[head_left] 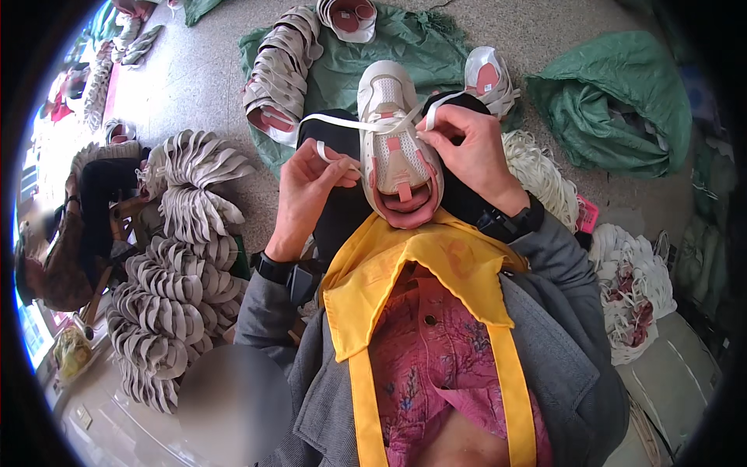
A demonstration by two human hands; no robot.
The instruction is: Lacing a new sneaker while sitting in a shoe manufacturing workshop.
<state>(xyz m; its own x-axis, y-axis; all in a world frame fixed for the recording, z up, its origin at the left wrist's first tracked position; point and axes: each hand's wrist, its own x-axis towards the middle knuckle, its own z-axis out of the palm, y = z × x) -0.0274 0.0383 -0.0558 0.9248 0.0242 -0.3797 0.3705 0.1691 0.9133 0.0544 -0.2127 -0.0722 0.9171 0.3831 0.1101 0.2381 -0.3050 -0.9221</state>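
A white and pink sneaker point(398, 159) rests between my knees, its toe pointing away from me and its pink-lined opening toward me. A flat white shoelace point(338, 121) runs across its upper near the toe and spreads out to both sides. My left hand point(311, 187), left of the shoe, is closed with thumb and finger pinching the lace close to the eyelet edge. On the other side my right hand point(475, 148) pinches the lace too, and a loop of it stands up over the fingers. The exact lace ends are partly hidden by my fingers.
Stacked shoe uppers point(284, 70) and a single shoe point(490, 82) lie on a green sheet point(416, 43) ahead. A green sack point(611, 105) stands at right, near white lace bundles point(537, 167). Piles of grey shoe pieces point(167, 292) fill the left, beside another person point(70, 261).
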